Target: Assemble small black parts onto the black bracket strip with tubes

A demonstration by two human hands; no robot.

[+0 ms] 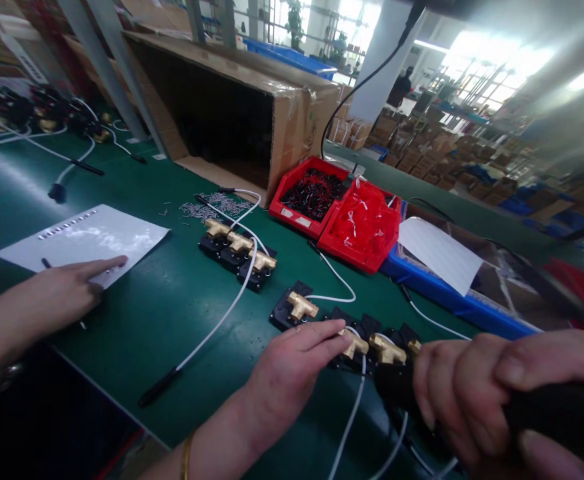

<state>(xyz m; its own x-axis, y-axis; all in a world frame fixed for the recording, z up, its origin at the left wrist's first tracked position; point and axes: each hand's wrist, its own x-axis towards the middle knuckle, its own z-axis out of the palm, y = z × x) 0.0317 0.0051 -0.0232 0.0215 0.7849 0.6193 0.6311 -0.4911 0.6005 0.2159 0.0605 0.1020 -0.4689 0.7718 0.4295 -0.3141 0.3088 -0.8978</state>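
My left hand (292, 357) reaches over the row, fingers stretched out and fingertips resting on a brass tee fitting (356, 345) on a black housing. Its thumb is hidden. My right hand (487, 393) is wrapped round a thick black tool (557, 420), shaped like an electric screwdriver. The tool's front end is beside another brass tee fitting (389, 351); its tip is hidden. One more black unit with a brass tee (302, 307) sits just beyond my left hand. White cables (355, 407) trail from the row towards me.
A co-worker's hand (72, 290) points at a white paper (137, 233) on the left. Several finished-looking brass-and-black units (239, 243) stand mid-table near loose screws (212, 205). Behind are an open carton (297, 120), red bins (297, 220) and a blue crate (437, 297).
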